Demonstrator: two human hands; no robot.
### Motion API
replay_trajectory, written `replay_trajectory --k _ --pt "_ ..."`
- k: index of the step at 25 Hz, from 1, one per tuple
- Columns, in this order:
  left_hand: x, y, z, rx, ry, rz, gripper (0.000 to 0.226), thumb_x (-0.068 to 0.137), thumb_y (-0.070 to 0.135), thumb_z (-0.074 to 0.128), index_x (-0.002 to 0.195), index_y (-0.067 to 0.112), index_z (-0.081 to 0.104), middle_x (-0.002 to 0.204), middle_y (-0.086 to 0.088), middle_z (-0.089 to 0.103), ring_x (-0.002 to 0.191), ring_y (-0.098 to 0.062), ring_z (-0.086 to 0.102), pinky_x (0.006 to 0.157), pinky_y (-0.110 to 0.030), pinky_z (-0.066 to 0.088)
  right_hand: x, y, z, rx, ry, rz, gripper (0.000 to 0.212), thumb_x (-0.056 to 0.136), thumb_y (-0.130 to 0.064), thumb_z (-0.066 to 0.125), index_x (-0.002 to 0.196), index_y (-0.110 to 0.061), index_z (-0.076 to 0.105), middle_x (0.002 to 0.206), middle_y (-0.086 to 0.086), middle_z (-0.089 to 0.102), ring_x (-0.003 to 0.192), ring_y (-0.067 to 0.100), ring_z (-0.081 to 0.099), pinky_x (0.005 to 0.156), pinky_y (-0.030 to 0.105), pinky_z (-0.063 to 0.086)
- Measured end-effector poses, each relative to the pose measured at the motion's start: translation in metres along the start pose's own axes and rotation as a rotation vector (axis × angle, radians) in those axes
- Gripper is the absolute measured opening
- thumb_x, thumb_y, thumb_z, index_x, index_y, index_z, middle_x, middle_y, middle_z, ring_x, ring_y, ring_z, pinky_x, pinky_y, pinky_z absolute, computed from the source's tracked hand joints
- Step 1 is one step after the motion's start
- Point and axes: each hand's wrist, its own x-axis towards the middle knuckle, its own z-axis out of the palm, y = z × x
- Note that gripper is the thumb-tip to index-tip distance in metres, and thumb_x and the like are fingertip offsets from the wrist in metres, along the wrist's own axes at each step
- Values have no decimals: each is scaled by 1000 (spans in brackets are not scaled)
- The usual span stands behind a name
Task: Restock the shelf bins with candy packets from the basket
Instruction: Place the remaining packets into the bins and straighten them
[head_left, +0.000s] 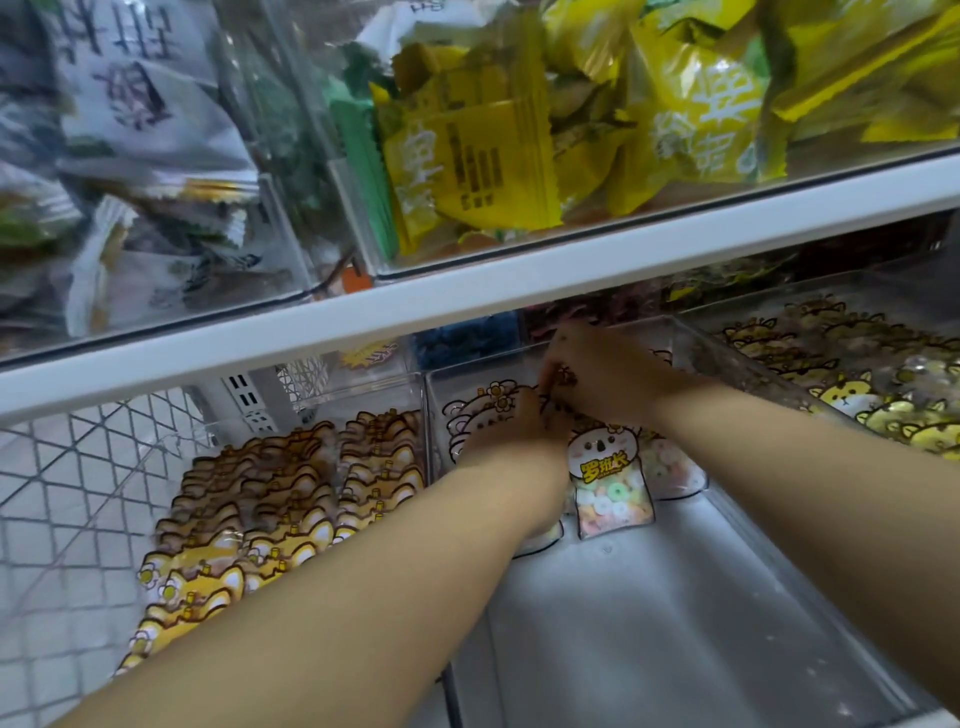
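Left hand (511, 428) and right hand (610, 376) meet at the back of the clear plastic middle bin (649, 613), both with fingers curled onto the white koala-print ring-candy packets (610, 483), which stand upright facing the bin's front; left hand looks nearer the frontmost packet.

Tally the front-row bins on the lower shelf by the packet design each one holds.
Orange-brown animal packets: 1, the left bin
White koala packets: 1, the middle bin
Yellow animal packets: 1, the right bin
Total: 3 bins
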Motion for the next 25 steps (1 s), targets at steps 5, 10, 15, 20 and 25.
replay_trajectory --k 5,10,15,20,25 --pt "1 1 -8 -53 -84 -61 89 92 21 67 156 42 9 161 -16 -9 109 -36 59 72 -36 45 1 -4 -9 -142 -122 89 3 90 -15 62 92 -15 65 86 -3 62 80 16 59 72 28 47" --pt "4 0 -9 -79 -140 -101 87 90 23 69 153 51 15 161 -20 -2 113 -39 59 70 -35 45 -10 -5 -4 -249 -56 157 12 95 -18 62 101 -10 67 90 5 62 86 25 63 72 31 50" --pt "4 3 -9 -93 -169 -122 93 90 19 69 154 51 10 161 -20 -12 107 -37 62 69 -34 46 -9 -9 3 -186 43 104 17 91 -21 66 103 -8 66 104 8 66 94 26 64 82 35 53" --pt "2 6 -10 -71 -190 -122 91 92 21 67 155 47 8 161 -19 -14 110 -39 61 71 -36 46 -6 2 9 -4 54 95 5 91 -15 64 95 -18 65 100 0 64 93 19 63 77 27 45" --pt "-5 7 -15 -89 -184 -112 84 95 25 62 156 45 8 161 -17 -27 112 -39 61 72 -36 45 -21 3 -15 154 163 55 16 95 -17 61 110 -22 64 110 -7 54 97 9 55 82 24 43"
